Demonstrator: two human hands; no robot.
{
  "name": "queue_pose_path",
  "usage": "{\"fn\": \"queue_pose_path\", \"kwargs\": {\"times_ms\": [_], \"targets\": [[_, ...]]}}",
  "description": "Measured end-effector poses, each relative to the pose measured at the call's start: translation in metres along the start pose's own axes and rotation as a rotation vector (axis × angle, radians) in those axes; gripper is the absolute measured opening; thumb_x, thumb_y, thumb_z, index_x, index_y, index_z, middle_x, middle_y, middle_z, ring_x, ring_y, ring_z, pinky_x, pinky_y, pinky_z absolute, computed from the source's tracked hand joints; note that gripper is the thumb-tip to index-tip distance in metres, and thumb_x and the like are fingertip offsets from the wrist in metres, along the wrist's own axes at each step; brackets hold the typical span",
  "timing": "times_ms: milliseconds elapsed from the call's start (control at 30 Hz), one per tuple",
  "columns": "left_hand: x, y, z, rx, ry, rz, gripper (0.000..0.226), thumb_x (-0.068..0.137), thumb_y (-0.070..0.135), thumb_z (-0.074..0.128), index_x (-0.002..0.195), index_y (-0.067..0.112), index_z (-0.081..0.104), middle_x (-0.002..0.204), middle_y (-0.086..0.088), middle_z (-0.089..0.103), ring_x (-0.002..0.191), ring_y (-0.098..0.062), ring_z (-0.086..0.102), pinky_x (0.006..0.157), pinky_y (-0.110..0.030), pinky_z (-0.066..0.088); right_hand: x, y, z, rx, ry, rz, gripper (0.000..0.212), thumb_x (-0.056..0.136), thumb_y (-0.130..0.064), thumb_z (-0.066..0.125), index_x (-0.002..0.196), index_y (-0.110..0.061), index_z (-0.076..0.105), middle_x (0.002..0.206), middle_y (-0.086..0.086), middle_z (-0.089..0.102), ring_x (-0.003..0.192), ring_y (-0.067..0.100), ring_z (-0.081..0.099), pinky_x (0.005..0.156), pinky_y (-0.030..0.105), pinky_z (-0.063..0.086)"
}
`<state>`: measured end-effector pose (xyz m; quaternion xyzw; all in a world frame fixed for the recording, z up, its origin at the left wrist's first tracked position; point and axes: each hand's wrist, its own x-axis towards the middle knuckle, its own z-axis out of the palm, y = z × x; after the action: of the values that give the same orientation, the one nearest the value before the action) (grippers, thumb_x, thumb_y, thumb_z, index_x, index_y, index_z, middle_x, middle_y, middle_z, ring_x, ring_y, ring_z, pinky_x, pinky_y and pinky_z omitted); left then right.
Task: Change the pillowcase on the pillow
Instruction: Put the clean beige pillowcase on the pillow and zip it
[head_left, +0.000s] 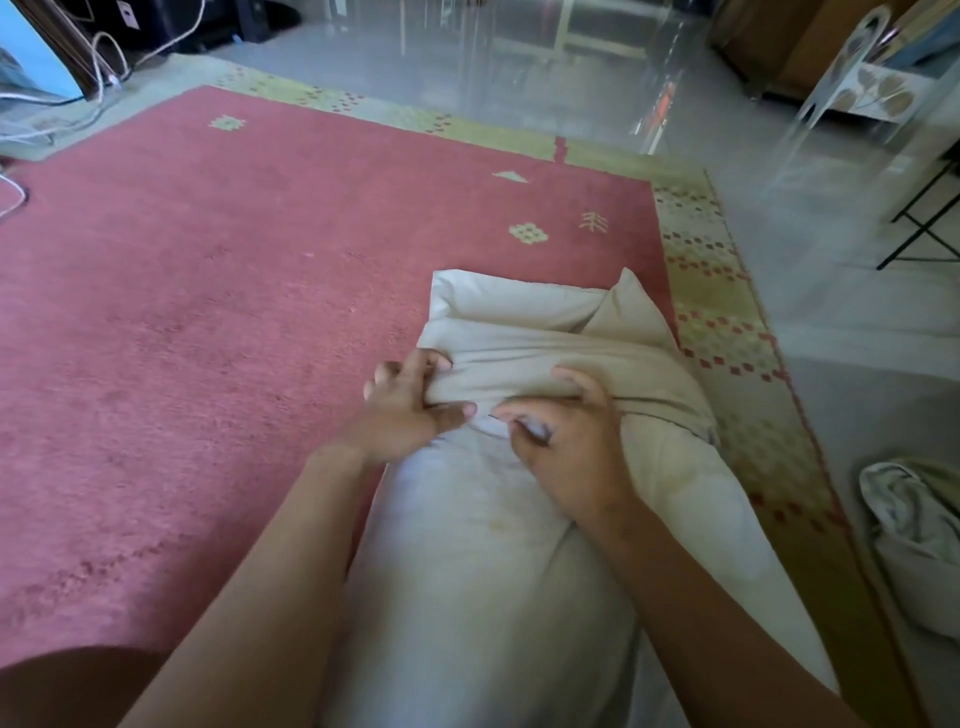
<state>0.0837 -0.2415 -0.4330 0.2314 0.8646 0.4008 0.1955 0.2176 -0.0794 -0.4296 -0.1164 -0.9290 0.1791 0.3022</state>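
The near end of the pillow runs off the bottom edge of the frame, and its far end is buried under the beige pillowcase, so I see only its white, faintly stained middle. It lies lower centre, along the right side of the red rug. My left hand grips the bunched rim of the case, fingertips tucked out of sight in the fold. My right hand clutches the same rim just beside it, knuckles up, its fingertips hidden in the cloth. The case is smooth woven fabric, creased and puffed at its far corners. The rug is matted, with a yellow-green patterned border. A crumpled pale cloth at the right edge is partly cut off.
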Motion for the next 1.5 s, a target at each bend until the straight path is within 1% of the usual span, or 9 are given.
{"fn": "queue_pose_path", "kwargs": {"times_ms": [200, 333, 600, 900, 1033, 1133, 1233, 1333, 1500], "targets": [[0.000, 0.001, 0.016, 0.116, 0.054, 0.109, 0.046, 0.082, 0.058, 0.071, 0.121, 0.044, 0.052, 0.120, 0.003, 0.027, 0.113, -0.017, 0.023, 0.101, -0.029, 0.023, 0.016, 0.048, -0.027, -0.193, -0.242, 0.188, 0.032, 0.078, -0.051, 0.070, 0.108, -0.040, 0.068, 0.111, -0.013, 0.064, 0.121, 0.027, 0.042, 0.102, 0.046, 0.034], [0.000, 0.011, 0.025, 0.239, 0.139, 0.265, 0.016, 0.093, 0.052, 0.059, 0.104, 0.042, 0.065, 0.115, 0.022, 0.043, 0.110, -0.008, 0.027, 0.093, -0.035, 0.025, 0.010, 0.064, -0.019, -0.012, -0.251, 0.075, 0.004, 0.081, -0.021, 0.060, 0.083, -0.020, 0.064, 0.081, 0.002, 0.063, 0.080, 0.031, 0.058, 0.074, 0.041, 0.048], [-0.005, 0.024, 0.037, 0.299, 0.055, 0.273, 0.041, 0.103, 0.053, 0.034, 0.081, 0.029, 0.059, 0.079, 0.017, 0.062, 0.100, -0.005, 0.038, 0.089, -0.036, 0.018, -0.015, 0.044, -0.036, 0.053, -0.234, 0.055, 0.043, 0.093, -0.054, 0.043, 0.063, -0.023, 0.044, 0.054, -0.007, 0.042, 0.055, 0.012, 0.043, 0.057, 0.033, 0.032], [-0.010, 0.019, 0.033, 0.322, 0.022, 0.246, 0.056, 0.072, 0.086, 0.042, 0.099, 0.038, 0.052, 0.107, 0.022, 0.057, 0.111, -0.011, 0.031, 0.094, -0.037, 0.022, -0.014, 0.108, -0.078, 0.100, -0.194, 0.235, 0.025, 0.079, -0.049, 0.058, 0.101, -0.041, 0.067, 0.103, -0.017, 0.070, 0.103, 0.006, 0.065, 0.099, 0.044, 0.050], [-0.022, 0.042, 0.040, 0.421, -0.033, 0.307, 0.079, 0.061, 0.095, 0.035, 0.121, 0.045, 0.049, 0.131, 0.028, 0.046, 0.127, -0.012, 0.031, 0.102, -0.039, 0.022, -0.034, 0.144, -0.095, 0.348, -0.351, 0.350, 0.045, 0.086, -0.032, 0.064, 0.130, -0.023, 0.060, 0.135, -0.001, 0.052, 0.126, 0.003, 0.049, 0.101, 0.010, 0.038], [-0.040, 0.077, 0.074, 0.512, -0.055, 0.419, 0.084, 0.073, 0.092, 0.031, 0.141, 0.043, 0.037, 0.145, 0.021, 0.039, 0.136, -0.014, 0.032, 0.112, -0.047, 0.025, -0.046, 0.165, -0.096, 0.580, -0.409, 0.454, 0.049, 0.095, -0.002, 0.059, 0.140, -0.018, 0.047, 0.147, 0.000, 0.046, 0.129, -0.008, 0.046, 0.108, 0.012, 0.035], [-0.045, 0.093, 0.109, 0.583, -0.023, 0.492, 0.078, 0.087, 0.077, 0.038, 0.152, 0.033, 0.030, 0.152, 0.008, 0.037, 0.142, -0.017, 0.030, 0.117, -0.049, 0.020, -0.050, 0.181, -0.094, 0.464, -0.471, 0.483, 0.048, 0.096, -0.003, 0.058, 0.140, -0.017, 0.044, 0.143, 0.000, 0.048, 0.123, -0.017, 0.046, 0.107, 0.008, 0.033], [-0.038, 0.088, 0.115, 0.551, -0.028, 0.545, 0.072, 0.090, 0.070, 0.042, 0.151, 0.033, 0.034, 0.150, 0.007, 0.043, 0.140, -0.016, 0.034, 0.116, -0.040, 0.022, -0.050, 0.188, -0.080, 0.264, -0.444, 0.478, 0.049, 0.090, -0.025, 0.067, 0.135, -0.012, 0.053, 0.130, 0.004, 0.057, 0.117, 0.010, 0.054, 0.096, 0.016, 0.037], [-0.034, 0.085, 0.119, 0.575, -0.055, 0.550, 0.049, 0.094, 0.063, 0.044, 0.136, 0.039, 0.039, 0.128, 0.012, 0.059, 0.124, -0.017, 0.040, 0.104, -0.039, 0.025, -0.048, 0.174, -0.068, 0.054, -0.312, 0.326, 0.016, 0.078, -0.028, 0.057, 0.082, -0.014, 0.064, 0.083, 0.004, 0.056, 0.076, 0.016, 0.051, 0.062, 0.028, 0.030]]}}
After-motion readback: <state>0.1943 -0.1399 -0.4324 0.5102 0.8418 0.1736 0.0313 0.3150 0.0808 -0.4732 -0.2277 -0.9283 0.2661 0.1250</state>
